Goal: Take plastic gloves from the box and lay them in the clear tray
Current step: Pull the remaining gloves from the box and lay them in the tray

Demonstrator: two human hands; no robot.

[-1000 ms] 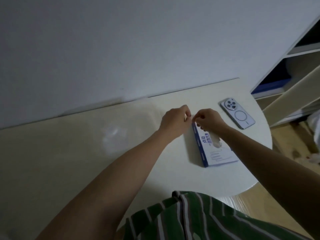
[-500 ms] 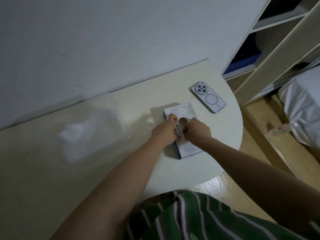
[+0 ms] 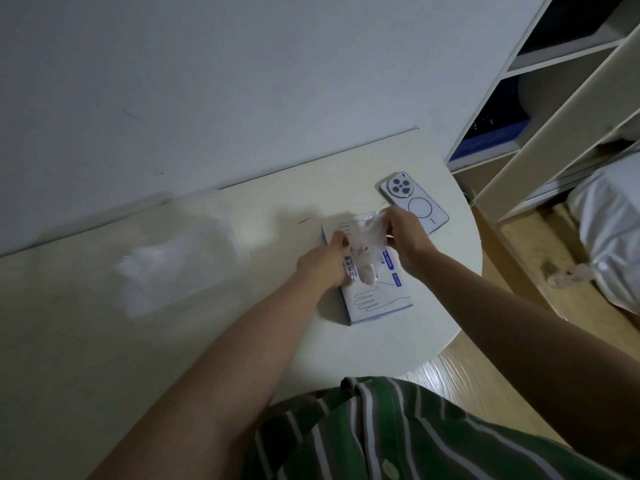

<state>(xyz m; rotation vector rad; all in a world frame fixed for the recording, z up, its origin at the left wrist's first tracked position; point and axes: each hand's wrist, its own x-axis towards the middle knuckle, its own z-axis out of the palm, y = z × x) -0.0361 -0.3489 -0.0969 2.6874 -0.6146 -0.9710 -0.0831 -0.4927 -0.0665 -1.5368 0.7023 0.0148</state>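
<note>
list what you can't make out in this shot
Head view only:
- clear tray: motion-blurred; rim and contents unreadable.
- box opening: covered by the plastic glove and both hands.
- left hand: fingertips hidden; holding box or glove, unclear.
- glove count in right hand: crumpled, blurred.

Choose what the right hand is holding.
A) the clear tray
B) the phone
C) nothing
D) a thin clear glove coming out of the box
D: the right hand pinches a crumpled clear glove that leads up out of the box, while the phone lies flat beyond it.
</note>
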